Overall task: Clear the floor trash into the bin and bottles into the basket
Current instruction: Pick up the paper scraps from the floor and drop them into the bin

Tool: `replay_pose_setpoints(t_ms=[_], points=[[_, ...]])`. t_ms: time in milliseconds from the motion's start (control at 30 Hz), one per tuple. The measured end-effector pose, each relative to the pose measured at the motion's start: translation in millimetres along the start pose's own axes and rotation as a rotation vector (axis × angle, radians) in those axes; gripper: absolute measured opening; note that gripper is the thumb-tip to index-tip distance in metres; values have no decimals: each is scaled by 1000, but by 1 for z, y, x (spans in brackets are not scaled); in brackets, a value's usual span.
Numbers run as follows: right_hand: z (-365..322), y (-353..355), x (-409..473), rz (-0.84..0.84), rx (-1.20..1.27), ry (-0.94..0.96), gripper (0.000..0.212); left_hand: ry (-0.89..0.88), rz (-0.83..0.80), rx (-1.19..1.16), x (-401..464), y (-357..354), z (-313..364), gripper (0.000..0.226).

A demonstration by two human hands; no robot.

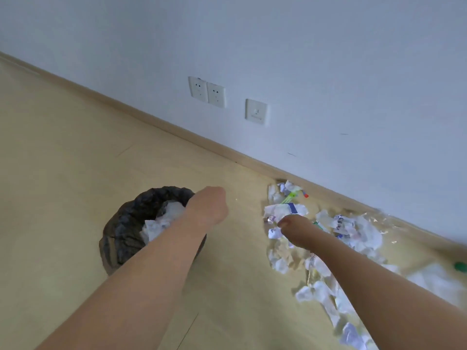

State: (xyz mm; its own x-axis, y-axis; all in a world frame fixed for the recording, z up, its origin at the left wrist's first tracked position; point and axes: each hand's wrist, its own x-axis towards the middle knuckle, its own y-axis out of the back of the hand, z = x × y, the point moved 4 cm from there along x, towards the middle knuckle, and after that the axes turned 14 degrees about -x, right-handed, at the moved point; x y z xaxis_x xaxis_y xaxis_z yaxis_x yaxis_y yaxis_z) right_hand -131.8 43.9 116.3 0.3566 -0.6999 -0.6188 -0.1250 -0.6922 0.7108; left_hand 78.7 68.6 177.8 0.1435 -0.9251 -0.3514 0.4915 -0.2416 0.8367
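Bin point(118, 223), black liner, on the floor point(63, 152) at left, already holding crumpled paper point(164, 218). Trash pile point(341, 236) strewn along the baseboard point(202, 142) at right: mostly balled white paper and printed wrappers, plus a green stick-like item with a red tip near the wall, too small to identify. Clear plastic, probably a bottle point(379, 218), lying against the baseboard at the pile's far edge; green cap point(460, 266) at the right frame edge, likely a second one. No basket in view. Left hand point(209, 208) hanging just past the bin's rim, seen from the back, fingers hidden, so open or closed not determinable, nothing visibly held. Right hand point(295, 228) down in the near end of the pile, fingers buried under paper; grasp not confirmable. Hands well apart. Handling judgement: paper light, soft, compressible, no fragility; best scooped or pinched in bunches, squeezing to keep loose bits from dropping on the way over. Wrappers likely slicker, better trapped inside a paper wad. Bottles look empty, light, thin-walled and slippery; take round the body or neck, not the cap. Most of the pile not yet cleared.
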Motion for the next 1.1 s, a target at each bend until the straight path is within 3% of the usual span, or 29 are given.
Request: replay_pose_setpoints(t_ms=[33, 100, 200, 233, 400, 533, 700, 967, 1100], points=[[26, -4, 3, 20, -49, 4, 12, -24, -33, -36, 5, -17, 18, 27], [83, -22, -1, -30, 1, -199, 29, -66, -112, -77, 17, -61, 50, 30], [143, -47, 6, 74, -98, -252, 13, -82, -238, -66, 38, -135, 77, 32], [159, -61, 13, 72, -87, -270, 20, -75, -283, -55, 45, -162, 80, 32], [187, -121, 62, 65, -99, -263, 33, 27, -457, -25, 75, -278, 53, 27], [187, -150, 105, 131, -217, -214, 31, 32, -374, 12, 92, -337, 30, 38], [182, -167, 124, 187, -405, -205, 27, -72, -290, -35, 91, -362, 4, 19], [188, -145, 123, 300, 7, -252, 15, 43, -197, -159, 93, -327, -24, 28], [183, -132, 108, 324, 202, -266, 33, 60, -172, -164, 88, -294, -29, 33]])
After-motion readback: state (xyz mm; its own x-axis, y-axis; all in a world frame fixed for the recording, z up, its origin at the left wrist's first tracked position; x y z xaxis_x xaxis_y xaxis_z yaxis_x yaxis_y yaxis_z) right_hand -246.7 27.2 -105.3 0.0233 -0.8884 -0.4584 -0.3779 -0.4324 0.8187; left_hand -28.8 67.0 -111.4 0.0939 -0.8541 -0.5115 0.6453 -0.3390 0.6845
